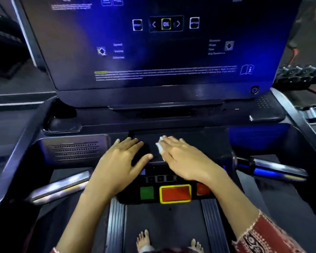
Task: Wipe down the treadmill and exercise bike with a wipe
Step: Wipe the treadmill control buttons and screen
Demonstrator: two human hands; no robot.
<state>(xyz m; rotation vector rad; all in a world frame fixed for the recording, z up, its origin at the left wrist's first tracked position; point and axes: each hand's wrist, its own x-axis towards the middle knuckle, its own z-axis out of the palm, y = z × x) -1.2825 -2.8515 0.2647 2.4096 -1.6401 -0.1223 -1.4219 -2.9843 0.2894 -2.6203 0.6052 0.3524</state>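
Feet (pixel 143 238) bare on treadmill belt (pixel 164 221), nearer than red button (pixel 175 193), taken here as reference. Green button (pixel 147 193) sits just left of it.

Beyond the red button, to its left: left hand (pixel 120 161), fingers straight and spread, flat on dark console panel (pixel 212 141), holding nothing. Beyond the red button, slightly right: right hand (pixel 182 157), fingers straight and close together, pressing wipe (pixel 160 146) onto the same panel. Only a white edge of the wipe shows beside the fingers. The 2 hands are near, not touching. Display screen (pixel 162 52) stands far beyond the red button, lit blue.

Judgement: step in hand is wiping the panel.
- Keep pressure even, so the whole wipe makes contact.
- Overlap passes in 1 direction, from the far edge toward the red button.
- Lift the left hand, or its patch gets missed.
- The right forearm crosses just above the button row. Keep it raised, since a stray press might start the belt.

Exercise bike: not in view.
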